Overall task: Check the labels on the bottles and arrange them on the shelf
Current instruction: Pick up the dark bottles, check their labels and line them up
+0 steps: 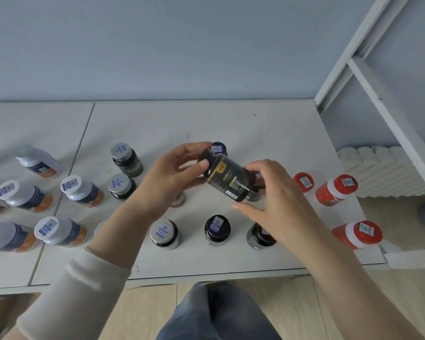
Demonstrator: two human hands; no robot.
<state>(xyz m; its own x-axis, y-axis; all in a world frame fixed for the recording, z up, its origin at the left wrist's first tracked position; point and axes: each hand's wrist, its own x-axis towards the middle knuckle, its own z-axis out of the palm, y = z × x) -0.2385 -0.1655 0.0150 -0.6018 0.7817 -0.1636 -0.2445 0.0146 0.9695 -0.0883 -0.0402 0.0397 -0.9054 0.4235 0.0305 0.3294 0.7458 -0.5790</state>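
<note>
On the left of the desk [231, 123] stand white-capped bottles [81, 190] with orange and blue wrappers, and past them some dark bottles [127, 159] with stickers on their caps.

The left hand [167, 177] pinches one end of the black bottle [227, 179] between thumb and fingertips. The right hand [277, 202] curls round the other end, thumb underneath. Both hands are clamped on it, and the bottle is lifted clear above the middle of the desk.

Its long axis lies nearly flat, running from the far left down to the near right. What looks like the cap end points toward the left hand. The printed label faces up toward the eyes.

It is probably a rigid plastic or glass pill bottle, light enough for one hand. The glossy wall may be slippery, so a grip round the body, or at the cap and base as here, seems safest.

To the right stand red bottles [336, 190] with white collars. Beyond the desk edge rises the white shelf [378, 94], well apart from the held bottle.
</note>
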